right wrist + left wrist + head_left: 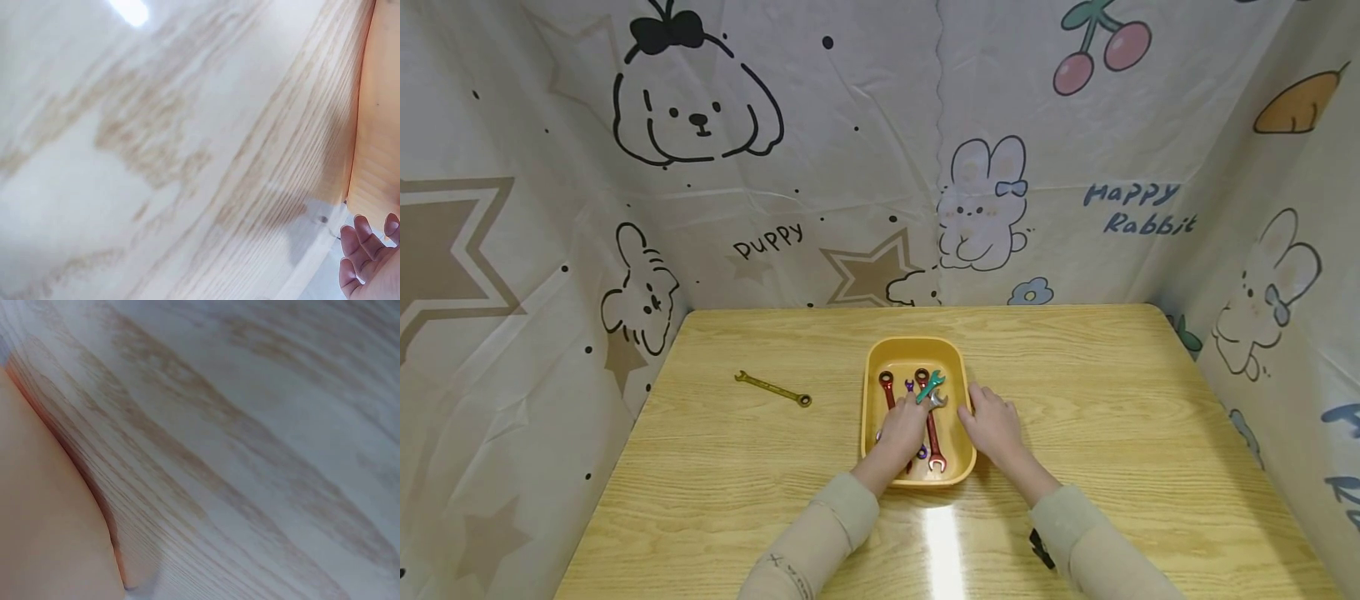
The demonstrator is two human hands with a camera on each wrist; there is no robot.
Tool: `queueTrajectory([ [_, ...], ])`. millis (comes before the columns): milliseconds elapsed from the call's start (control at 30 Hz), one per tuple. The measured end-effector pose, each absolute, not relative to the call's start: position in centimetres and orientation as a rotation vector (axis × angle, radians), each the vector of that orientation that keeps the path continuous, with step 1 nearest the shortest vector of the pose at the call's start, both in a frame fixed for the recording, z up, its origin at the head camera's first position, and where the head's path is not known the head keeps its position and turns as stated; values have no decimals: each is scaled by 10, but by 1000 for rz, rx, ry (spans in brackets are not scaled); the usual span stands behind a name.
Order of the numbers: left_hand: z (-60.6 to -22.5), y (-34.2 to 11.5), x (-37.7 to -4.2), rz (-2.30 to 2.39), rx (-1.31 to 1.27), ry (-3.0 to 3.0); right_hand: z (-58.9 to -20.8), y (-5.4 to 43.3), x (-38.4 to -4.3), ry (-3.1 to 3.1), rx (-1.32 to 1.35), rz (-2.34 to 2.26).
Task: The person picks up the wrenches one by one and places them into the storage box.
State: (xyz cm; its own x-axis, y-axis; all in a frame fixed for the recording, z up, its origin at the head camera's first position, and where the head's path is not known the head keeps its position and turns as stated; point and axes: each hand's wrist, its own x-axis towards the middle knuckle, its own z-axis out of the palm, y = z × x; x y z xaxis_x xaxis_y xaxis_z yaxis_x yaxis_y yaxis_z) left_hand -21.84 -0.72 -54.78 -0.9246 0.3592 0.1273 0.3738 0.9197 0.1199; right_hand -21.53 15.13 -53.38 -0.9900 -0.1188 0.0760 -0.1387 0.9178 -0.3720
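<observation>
My left hand (901, 432) reaches into a yellow tray (955, 477) with its fingertips over the wrenches. A small green wrench (932, 384) and a silver wrench (938, 400) show right at those fingertips; whether they pinch either is hidden. Under the hand lie a red wrench (887, 385) and purple pieces (922, 452), partly covered. To its right lies a longer red wrench (933, 440). At the tray's right rim is my right hand (996, 425), thumb over the edge and fingers outside. Loosely bent fingers of a hand (369, 253) appear in the right wrist view.
A yellow-green wrench (772, 388) lies on the wooden table (760, 467), left of the tray. Patterned cloth (850, 167) hangs behind and at both sides. Something black (1041, 550) sits by the right sleeve. The left wrist view shows mostly blurred wood grain (219, 444).
</observation>
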Motion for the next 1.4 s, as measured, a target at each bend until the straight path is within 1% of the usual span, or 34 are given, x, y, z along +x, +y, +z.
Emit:
queueTrajectory([
  [600,-545,-5,-215,-51,-551,-3013,-533,151,-212,-2943,234,611],
  [867,-545,-5,-216,36,-553,-3049,-536,152,-216,-3016,203,599],
  [1400,-548,-7,-217,-43,-555,-2996,-536,151,-216,-3022,197,600],
])
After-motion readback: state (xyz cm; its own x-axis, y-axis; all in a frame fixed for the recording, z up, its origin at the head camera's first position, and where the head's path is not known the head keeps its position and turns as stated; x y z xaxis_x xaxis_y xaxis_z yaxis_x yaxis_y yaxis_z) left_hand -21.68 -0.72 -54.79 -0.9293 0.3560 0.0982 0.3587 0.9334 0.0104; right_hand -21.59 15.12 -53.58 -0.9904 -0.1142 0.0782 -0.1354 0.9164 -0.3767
